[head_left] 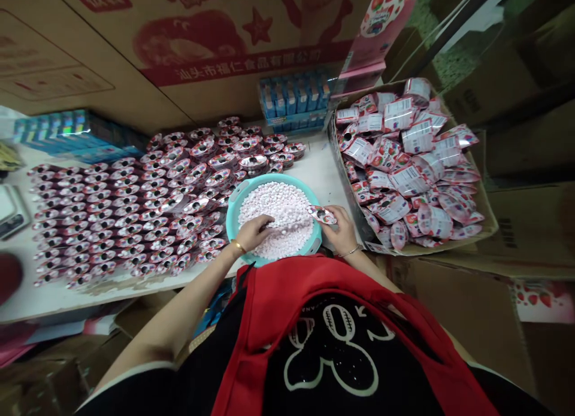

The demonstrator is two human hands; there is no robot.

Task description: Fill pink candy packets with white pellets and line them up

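A turquoise plastic basin [231,215] full of small pale candies [287,194] stands in front of me. My left hand [255,232] is in the basin on its left side, fingers curled together down into the candies; the fingertips are partly hidden. Over the basin's right rim, my right hand [341,231] grips a small printed candy pack [321,214] in red and white, its oval top turned up. Many like packs [153,215] stand upright in close rows on the left, oval tops with dark openings facing up.
A cardboard box [487,230] heaped with flattened-looking printed packs [408,164] stands on the right. Blue boxed goods [294,102] and blue packages [76,134] sit along the back against large cartons [224,87]. At the far left lies a scale-like device [13,209] on the white table [27,302].
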